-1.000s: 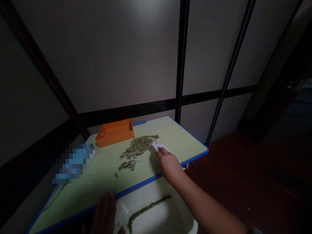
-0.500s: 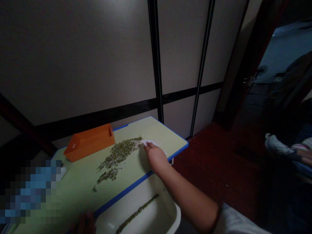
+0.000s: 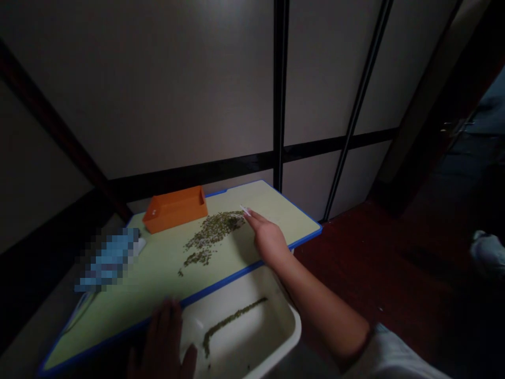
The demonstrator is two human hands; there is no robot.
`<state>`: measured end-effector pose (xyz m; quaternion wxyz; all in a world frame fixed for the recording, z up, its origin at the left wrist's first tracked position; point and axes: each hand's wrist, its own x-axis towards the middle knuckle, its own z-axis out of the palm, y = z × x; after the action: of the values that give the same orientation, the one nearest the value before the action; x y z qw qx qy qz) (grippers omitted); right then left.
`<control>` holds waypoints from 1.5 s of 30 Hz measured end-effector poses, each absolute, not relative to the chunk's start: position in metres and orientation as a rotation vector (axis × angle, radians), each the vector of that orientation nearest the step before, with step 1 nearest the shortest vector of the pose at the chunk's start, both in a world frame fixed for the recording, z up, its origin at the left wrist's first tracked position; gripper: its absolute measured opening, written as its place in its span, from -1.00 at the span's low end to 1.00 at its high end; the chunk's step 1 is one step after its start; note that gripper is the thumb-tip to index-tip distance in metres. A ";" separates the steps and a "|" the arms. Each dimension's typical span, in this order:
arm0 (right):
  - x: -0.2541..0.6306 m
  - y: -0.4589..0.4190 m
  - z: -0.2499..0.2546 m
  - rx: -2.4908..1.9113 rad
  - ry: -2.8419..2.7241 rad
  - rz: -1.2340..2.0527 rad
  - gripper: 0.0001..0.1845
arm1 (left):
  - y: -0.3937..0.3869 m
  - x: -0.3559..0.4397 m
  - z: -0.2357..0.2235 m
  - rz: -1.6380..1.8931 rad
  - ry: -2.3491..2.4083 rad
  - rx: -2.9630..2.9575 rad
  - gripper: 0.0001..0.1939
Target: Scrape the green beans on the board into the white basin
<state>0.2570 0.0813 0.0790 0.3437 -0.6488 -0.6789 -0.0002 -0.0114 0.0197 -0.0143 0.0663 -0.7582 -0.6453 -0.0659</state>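
My right hand (image 3: pixel 271 239) is closed in a pinch on a thin piece of white paper (image 3: pixel 245 210), seen nearly edge-on at the right end of the pile. Small green beans or seeds (image 3: pixel 213 231) lie scattered in a long patch on the pale yellow-green table (image 3: pixel 148 279) with a blue edge. Below the front edge sits a white basin (image 3: pixel 294 326), with a thin curved line of the same green bits along its bottom. At the basin's left side my left hand (image 3: pixel 163 337) shows dimly, fingers stretched out and thumb apart, holding nothing visible.
An orange open tray (image 3: pixel 175 210) stands at the table's back left. A blurred-out blue item (image 3: pixel 110 258) lies at the left edge, with a pale cable (image 3: pixel 77 310) below it. Panelled doors (image 3: pixel 205 95) rise behind the table. Dark red floor (image 3: pixel 355 247) stretches to the right.
The view has shifted, bringing more of my left hand and the basin into sight. In my right hand the paper has turned from lying nearly flat to edge-on.
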 end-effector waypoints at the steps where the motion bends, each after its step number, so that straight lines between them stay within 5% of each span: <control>1: 0.257 0.081 0.081 -1.623 -1.763 0.014 -0.31 | 0.018 -0.009 -0.011 -0.170 -1.980 -2.266 -0.41; 5: 0.266 0.094 0.087 -1.403 -1.714 0.190 -0.32 | 0.013 -0.002 -0.003 -0.107 -2.103 -2.253 -0.42; 10: 0.288 0.146 0.075 -1.157 -1.659 0.777 -0.68 | 0.011 0.003 0.002 -0.053 -2.175 -2.245 -0.39; 16: 0.277 0.191 0.058 -0.929 -1.401 1.132 -0.68 | 0.008 0.005 0.011 0.016 -2.228 -2.293 -0.36; 45: 0.224 0.203 0.033 -0.784 -1.511 1.026 -0.75 | 0.006 0.005 0.013 -0.090 -2.247 -2.332 -0.34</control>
<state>0.2243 0.2033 0.0330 0.5457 -0.3305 -0.6371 0.4325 0.0049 0.0062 0.0127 -0.0491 -0.7190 -0.6927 -0.0278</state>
